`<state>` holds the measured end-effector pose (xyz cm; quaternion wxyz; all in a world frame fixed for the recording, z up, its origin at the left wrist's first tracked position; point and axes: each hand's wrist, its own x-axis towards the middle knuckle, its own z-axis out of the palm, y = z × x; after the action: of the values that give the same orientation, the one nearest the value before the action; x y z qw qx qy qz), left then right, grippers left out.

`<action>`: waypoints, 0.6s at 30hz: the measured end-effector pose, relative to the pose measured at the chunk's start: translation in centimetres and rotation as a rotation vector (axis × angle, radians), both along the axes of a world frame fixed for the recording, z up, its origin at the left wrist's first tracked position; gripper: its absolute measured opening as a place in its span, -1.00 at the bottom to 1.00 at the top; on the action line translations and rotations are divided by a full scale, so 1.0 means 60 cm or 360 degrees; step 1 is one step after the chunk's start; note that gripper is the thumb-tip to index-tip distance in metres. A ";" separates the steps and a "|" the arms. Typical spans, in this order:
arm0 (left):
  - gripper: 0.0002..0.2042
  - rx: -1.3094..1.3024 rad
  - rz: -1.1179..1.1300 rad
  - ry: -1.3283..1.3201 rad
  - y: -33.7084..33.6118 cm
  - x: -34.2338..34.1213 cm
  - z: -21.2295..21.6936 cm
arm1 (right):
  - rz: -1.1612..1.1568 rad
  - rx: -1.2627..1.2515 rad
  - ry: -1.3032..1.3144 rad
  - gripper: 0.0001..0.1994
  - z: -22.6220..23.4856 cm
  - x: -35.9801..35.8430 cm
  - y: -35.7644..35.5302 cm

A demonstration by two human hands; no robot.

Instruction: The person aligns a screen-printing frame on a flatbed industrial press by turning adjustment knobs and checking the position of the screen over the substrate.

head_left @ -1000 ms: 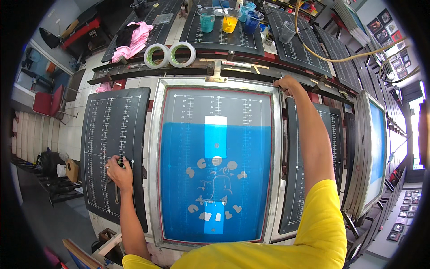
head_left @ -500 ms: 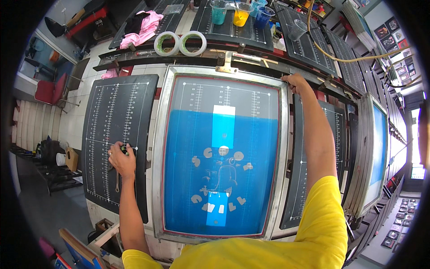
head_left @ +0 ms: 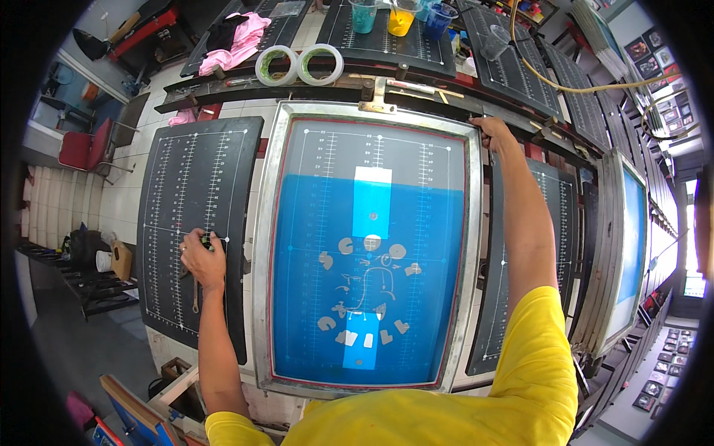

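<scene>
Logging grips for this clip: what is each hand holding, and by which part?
The right hand grips the screen frame at its far right corner. The left hand closes on a small dark thing on the black platen; which part cannot be told.

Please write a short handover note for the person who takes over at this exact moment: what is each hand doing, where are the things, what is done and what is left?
Left hand: closed on a small dark tool, resting on the black ruled platen left of the frame.
Right hand: gripping the far right corner of the screen frame.
The frame lies flat, its blue mesh facing up with a pale design in the middle. Two tape rolls sit on the bar behind it; ink cups stand further back.
Done: frame is down in its place.
Left: I cannot tell if it is clamped or aligned, so check this.
</scene>
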<state>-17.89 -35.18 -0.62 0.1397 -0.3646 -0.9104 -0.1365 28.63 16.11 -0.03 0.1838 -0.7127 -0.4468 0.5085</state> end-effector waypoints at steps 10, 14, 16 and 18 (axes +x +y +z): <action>-0.75 0.0001 -0.0022 0.0045 -0.001 0.002 -0.002 | 0.0007 -0.0047 0.0225 -0.77 -0.006 0.008 -0.010; -0.74 -0.0004 -0.0023 0.0024 -0.006 -0.007 -0.013 | -0.0049 0.0339 -0.0156 -0.73 -0.006 0.035 -0.022; -0.74 -0.0009 -0.0011 0.0099 -0.008 -0.012 -0.013 | 0.0019 0.0584 -0.0320 -0.74 0.006 0.045 -0.061; -0.74 -0.0017 0.0011 0.0087 -0.014 -0.009 -0.009 | 0.0053 0.0674 -0.0467 -0.65 0.026 0.062 -0.120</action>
<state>-18.41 -36.01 -1.17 0.1629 -0.3660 -0.9082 -0.1211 32.37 8.88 1.53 0.2537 -0.7172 -0.5768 0.2977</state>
